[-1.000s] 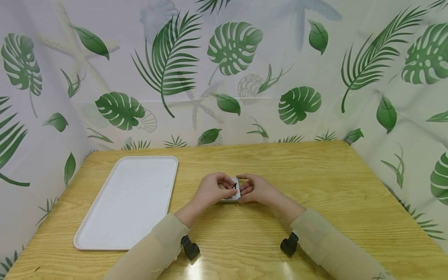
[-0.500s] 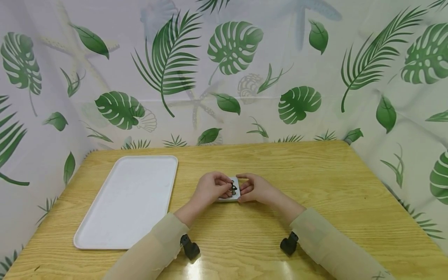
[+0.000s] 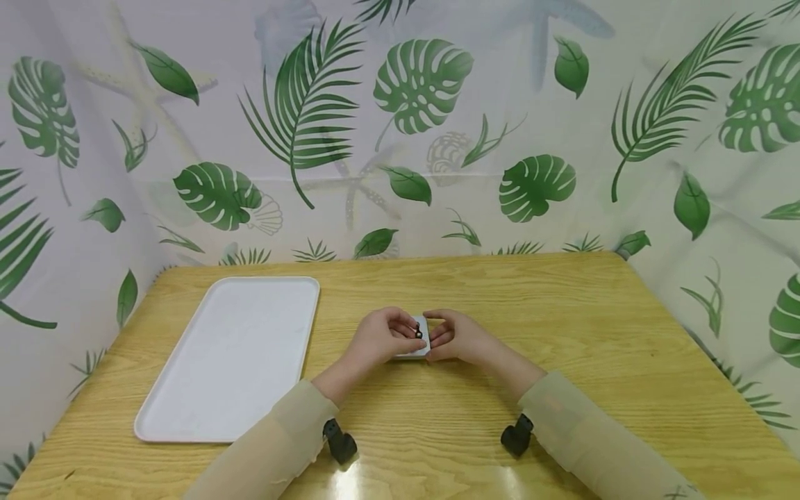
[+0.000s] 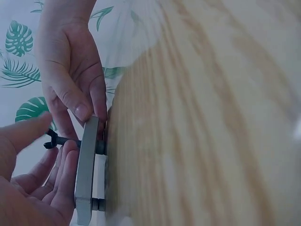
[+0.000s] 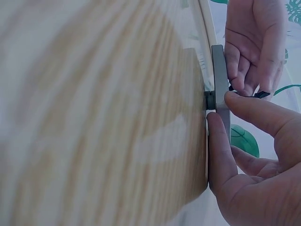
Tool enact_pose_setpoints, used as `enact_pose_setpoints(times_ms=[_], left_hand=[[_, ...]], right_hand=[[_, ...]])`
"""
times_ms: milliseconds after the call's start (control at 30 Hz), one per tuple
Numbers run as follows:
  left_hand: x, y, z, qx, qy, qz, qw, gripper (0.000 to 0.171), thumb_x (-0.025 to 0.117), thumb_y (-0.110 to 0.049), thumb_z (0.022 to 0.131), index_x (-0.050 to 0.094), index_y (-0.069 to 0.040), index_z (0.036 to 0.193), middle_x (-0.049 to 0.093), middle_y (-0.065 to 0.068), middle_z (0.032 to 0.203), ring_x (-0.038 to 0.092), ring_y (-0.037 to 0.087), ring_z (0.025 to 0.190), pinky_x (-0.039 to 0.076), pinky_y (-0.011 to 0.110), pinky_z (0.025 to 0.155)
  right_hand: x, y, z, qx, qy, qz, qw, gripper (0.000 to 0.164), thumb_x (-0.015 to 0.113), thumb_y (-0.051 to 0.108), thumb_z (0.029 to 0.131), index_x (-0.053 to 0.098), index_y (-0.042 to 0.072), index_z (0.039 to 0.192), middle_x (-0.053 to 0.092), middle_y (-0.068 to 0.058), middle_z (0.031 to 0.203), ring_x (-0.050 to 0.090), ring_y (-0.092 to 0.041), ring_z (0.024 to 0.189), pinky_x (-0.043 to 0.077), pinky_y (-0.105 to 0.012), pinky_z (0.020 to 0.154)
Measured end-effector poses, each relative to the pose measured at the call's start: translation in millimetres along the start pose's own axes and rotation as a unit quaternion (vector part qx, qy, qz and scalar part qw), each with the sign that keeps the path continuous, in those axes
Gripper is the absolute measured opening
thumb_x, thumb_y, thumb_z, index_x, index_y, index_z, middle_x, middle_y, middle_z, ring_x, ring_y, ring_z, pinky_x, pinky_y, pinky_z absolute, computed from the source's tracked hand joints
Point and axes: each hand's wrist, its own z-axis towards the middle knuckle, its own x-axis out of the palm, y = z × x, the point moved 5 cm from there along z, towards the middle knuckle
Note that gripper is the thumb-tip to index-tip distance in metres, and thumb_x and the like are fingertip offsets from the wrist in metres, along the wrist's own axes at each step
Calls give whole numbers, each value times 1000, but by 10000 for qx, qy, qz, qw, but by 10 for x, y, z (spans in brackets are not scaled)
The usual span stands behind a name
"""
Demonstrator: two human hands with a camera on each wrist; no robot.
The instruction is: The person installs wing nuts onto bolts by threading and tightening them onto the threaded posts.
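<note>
A black wing screw stands in a small, flat light-grey plate at the middle of the table. In the left wrist view, its threaded shank enters the plate, and dark stubs project from the plate's table-facing side. My left hand has its thumb and fingers around the screw's winged head, partly hiding it and the plate's left part. With thumb and fingers, my right hand grips the plate's right edge. The right wrist view shows the right thumb on the plate's upper face and a finger at its underside.
A white rectangular tray lies on the wooden table to the left of the hands. A leaf-printed cloth hangs behind the table and along both sides. Each sleeve carries a black wrist camera.
The left thumb and fingers shift about the wing screw, whose head has turned and was more exposed half a second ago. My right hand stays on the plate's edge.
</note>
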Motion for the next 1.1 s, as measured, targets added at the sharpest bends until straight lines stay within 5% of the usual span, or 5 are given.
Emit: enact_pose_setpoints(times_ms=[500, 833, 1100], left_hand=[[-1, 12, 6, 141, 75, -21, 9999, 15, 75, -6, 97, 77, 1, 110, 77, 16, 101, 72, 11, 79, 64, 29, 75], [20, 33, 18, -58, 173, -330, 9993, 17, 66, -3, 103, 78, 5, 112, 78, 20, 107, 73, 10, 78, 64, 27, 76], [25, 28, 28, -34, -25, -442, 9990, 15, 66, -1, 103, 74, 8, 113, 78, 22, 102, 75, 13, 76, 65, 29, 73]], right_hand=[[4, -2, -1, 15, -5, 87, 10000, 84, 80, -5, 89, 37, -4, 161, 66, -22, 122, 69, -17, 100, 60, -26, 85], [3, 0, -16, 36, -34, -28, 10000, 83, 81, -3, 89, 38, -4, 160, 66, -23, 123, 70, -21, 103, 60, -28, 86], [-6, 3, -2, 7, -49, 3, 10000, 84, 82, -5, 88, 39, -4, 160, 66, -23, 123, 70, -18, 101, 60, -28, 87]])
